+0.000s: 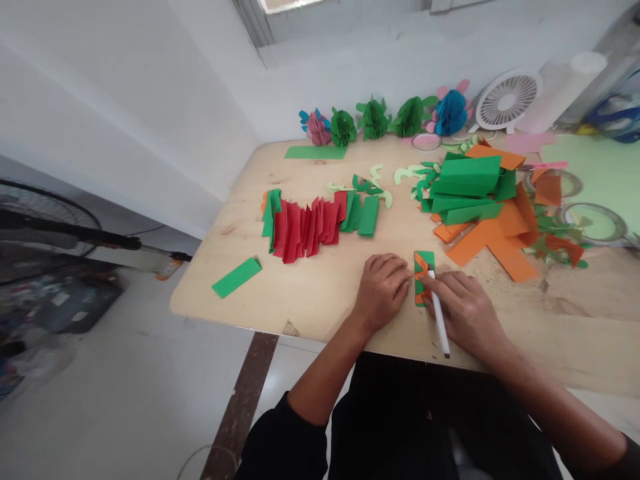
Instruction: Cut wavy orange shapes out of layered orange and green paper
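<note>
Grips one white pen (440,317) in the right hand (465,308), slanted over one small green strip (427,256) close to the near edge of the worktop (300,300). On that strip, orange cutout paper (421,262), partly hidden under the same hand, piece count unclear. Rests the left hand (384,288), loosely curled, at the strip's left side; cannot tell mere contact from a hold there.

Along the back edge, five pleated paper ornaments (374,120), rounded and layered: three green, one pink with blue tabs, one blue with pink tabs. Just in front, by the far left corner, one flat green rectangle (315,153). Towards the left edge, one folded green strip (237,277). Midway between back and near edges, one row of creased red papers (305,227), too tightly overlapped to count, with green folded papers (369,215) at both ends. Beyond the right hand, one heap of green folded sheets (473,177) over flat orange pieces (510,247), likewise uncountable. At the back edge on the right, one white fan (507,100) and one white roll (560,93).

Pale, grained wood underneath, marked by dark chips, rounded at the near left corner. Around it, white walls (210,73) and glossy pale floor (150,373), crossed by one brown band (245,393).
</note>
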A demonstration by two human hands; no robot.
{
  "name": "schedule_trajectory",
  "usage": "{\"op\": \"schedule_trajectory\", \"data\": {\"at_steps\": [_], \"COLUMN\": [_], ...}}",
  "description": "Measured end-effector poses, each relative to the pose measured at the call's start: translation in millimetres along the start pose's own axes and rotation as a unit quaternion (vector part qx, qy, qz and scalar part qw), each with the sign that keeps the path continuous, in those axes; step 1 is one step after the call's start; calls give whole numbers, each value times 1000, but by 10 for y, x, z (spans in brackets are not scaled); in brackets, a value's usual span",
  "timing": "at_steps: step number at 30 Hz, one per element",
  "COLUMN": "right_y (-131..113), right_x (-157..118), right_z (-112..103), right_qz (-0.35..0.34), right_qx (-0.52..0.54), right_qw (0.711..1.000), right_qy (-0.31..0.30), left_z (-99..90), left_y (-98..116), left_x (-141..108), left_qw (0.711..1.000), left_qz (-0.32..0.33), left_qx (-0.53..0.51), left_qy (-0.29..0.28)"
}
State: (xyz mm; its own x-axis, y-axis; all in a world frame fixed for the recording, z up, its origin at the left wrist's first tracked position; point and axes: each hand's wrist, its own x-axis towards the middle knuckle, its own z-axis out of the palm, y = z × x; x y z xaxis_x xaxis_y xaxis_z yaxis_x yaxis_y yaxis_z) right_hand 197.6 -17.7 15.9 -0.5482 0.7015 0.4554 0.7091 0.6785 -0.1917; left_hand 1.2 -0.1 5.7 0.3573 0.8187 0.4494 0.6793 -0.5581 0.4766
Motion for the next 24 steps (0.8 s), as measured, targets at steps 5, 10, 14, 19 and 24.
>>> {"op": "schedule_trajectory", "data": {"at_steps": [5, 10, 14, 19, 24], "right_y": [-2, -20, -22, -12, -18], "right_x": [7, 11, 4, 0, 7], "right_z": [1, 5, 16, 14, 5], "right_qz": [-3, 3, 4, 2, 1], "right_qx": [7, 3, 1, 3, -2], "right_qw": [1000, 1000, 1000, 1000, 1000], "right_qy": [2, 10, 10, 5, 4], "left_z": [-63, -62, -23, -21, -27], "left_y": [17, 14, 7, 24, 40], "left_x": [-13, -39, -62, -79, -93], "left_qw": [995, 987, 983, 979, 979], "left_qz": [45, 75, 68, 57, 45], "left_qx": [72, 128, 154, 178, 174], "left_qy": [-42, -62, -68, -82, -92]}}
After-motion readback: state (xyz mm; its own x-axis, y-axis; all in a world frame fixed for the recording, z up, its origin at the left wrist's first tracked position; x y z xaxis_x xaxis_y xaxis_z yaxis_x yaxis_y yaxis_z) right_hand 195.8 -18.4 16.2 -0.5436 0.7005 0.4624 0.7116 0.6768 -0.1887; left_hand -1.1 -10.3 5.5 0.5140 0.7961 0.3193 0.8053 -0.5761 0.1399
